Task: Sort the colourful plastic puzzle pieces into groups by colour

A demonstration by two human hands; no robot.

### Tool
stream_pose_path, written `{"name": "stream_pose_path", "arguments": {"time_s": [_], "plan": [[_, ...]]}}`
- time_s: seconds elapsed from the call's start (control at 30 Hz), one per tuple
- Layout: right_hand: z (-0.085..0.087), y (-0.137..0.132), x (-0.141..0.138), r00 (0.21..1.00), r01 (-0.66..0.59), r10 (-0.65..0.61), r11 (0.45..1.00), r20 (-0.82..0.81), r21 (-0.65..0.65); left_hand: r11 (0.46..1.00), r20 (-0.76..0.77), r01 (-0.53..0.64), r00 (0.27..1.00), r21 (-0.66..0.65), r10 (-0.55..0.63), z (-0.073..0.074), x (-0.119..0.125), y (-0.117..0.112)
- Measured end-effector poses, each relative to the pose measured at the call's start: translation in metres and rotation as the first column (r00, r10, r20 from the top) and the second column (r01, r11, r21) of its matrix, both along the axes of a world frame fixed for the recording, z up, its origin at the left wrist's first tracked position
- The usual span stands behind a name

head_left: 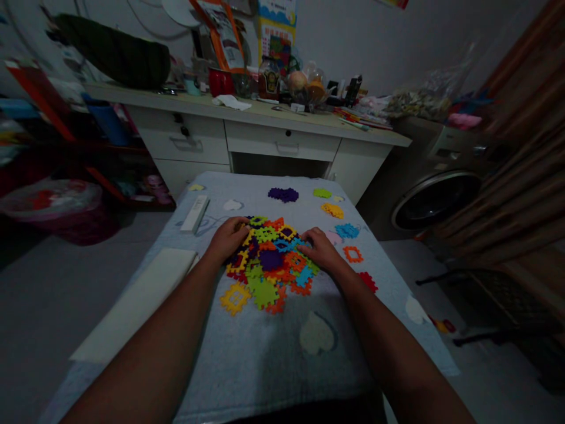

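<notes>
The cloth-covered tabletop (273,365) is the broadest thing here, and its flat spread lets loose parts lie without rolling away. Along its left side lies a pale flat slab (136,303), partly behind the left forearm, probably set there so that the middle can serve the work. In that middle sits the heap of notched pieces (270,259), in mixed colors and overlapping, within easy reach from either side. 2 bare hands flank it, as if to hem the pile in: the left hand (229,237) touches its left edge with fingers curled inward, and the right hand (321,247) rests at its right edge with fingers bent. In this dim light I cannot tell whether either grip is closed on a piece or merely lies against the heap. Beyond the left hand, a narrow white box (195,214) lies near the edge, away from the pieces. 5 small groups sit apart by color, which seems meant to stop them mixing: purple (283,194) at the far side, then blue (346,230), yellow-orange (332,210), red (368,281) and green (322,192) along the right. Smallest is 1 orange frame (353,254), lying alone between blue and red.
</notes>
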State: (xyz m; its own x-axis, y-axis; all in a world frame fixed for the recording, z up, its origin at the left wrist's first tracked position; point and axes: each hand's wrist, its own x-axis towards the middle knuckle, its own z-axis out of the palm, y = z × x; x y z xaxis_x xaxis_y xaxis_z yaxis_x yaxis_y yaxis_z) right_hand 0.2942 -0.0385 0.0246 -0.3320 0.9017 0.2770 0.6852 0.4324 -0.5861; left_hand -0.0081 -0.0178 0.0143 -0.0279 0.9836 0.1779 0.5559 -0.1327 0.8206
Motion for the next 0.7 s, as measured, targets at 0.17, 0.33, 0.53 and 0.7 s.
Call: {"name": "stream_pose_path", "arguments": {"time_s": [0.17,0.33,0.53,0.7], "plan": [[-0.001,0.0,-0.002,0.987,0.018,-0.027,0.998,-0.161,-0.055,1.0,-0.009,-0.006,1.0,0.005,0.006,-0.002,0.0,0.001],[-0.001,0.003,0.0,0.921,0.041,-0.119,0.976,-0.371,-0.212,1.0,0.016,0.0,1.0,0.009,0.0,-0.004,0.0,0.002],[0.001,0.008,0.011,0.842,0.101,-0.208,0.967,-0.497,-0.233,1.0,0.0,-0.012,1.0,0.006,0.012,-0.002,0.002,0.002],[0.006,0.016,0.025,0.798,0.229,-0.313,0.948,-0.515,-0.222,1.0,0.022,0.001,1.0,-0.008,-0.001,-0.008,0.001,0.006]]}}
